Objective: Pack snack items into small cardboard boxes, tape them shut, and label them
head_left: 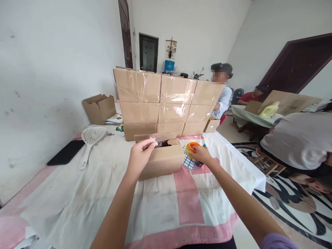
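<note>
My left hand [140, 154] is closed in a pinch on a small white piece [155, 142], too small to name surely. It is held over the near left edge of an open cardboard box [162, 160], whose inside is mostly hidden. To the right of this box, my right hand [203, 154] is closed on the side of an orange and yellow ring, like a roll of tape [192, 146]. Under and beside that roll lies a sheet of blue-bordered labels [188, 163]. Some small dark item [199, 164] shows below my right hand.
Behind the open box rises a wall of stacked, taped cartons [140, 86]. On the left are a slotted white scoop [93, 136], a black phone-like slab [66, 152] and another open carton [100, 109]. A co-worker [224, 97] sits beyond the stack; others are at a right-hand table.
</note>
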### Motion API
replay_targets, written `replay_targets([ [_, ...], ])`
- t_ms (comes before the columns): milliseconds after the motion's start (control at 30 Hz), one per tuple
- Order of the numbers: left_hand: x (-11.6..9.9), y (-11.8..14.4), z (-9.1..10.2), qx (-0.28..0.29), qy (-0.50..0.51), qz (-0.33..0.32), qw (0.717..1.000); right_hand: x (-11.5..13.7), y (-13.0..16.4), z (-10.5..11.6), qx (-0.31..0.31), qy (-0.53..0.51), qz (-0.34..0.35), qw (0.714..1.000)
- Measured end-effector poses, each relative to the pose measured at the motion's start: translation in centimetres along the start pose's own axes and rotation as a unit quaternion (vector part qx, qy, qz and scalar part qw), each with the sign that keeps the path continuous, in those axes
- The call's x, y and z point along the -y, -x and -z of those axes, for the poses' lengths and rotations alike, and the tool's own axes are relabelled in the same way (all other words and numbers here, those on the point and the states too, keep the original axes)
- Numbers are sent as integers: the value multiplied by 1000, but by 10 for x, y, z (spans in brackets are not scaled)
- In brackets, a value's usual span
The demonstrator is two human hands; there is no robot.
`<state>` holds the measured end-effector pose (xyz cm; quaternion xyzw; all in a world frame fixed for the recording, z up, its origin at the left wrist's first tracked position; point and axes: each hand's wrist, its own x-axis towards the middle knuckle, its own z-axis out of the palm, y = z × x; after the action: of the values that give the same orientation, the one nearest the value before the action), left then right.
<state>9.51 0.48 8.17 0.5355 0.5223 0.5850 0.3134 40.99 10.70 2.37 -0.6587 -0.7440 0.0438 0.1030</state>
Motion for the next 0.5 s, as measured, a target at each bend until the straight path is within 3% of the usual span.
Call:
replay_targets([
  [133,2,0,1,-2,-2,-2,1000,-11,-7,-4,-13,-69,-11,997],
  [233,2,-1,2,-8,3,9,1000,-36,-9,6,-47,-163,-43,984],
  [400,3,-3,4,-4,10,11,1000,-95,2,28,-130,-330,-113,928],
  [500,4,-4,4,-6,11,8,1000,-120,9,31,-153,-366,-150,905],
])
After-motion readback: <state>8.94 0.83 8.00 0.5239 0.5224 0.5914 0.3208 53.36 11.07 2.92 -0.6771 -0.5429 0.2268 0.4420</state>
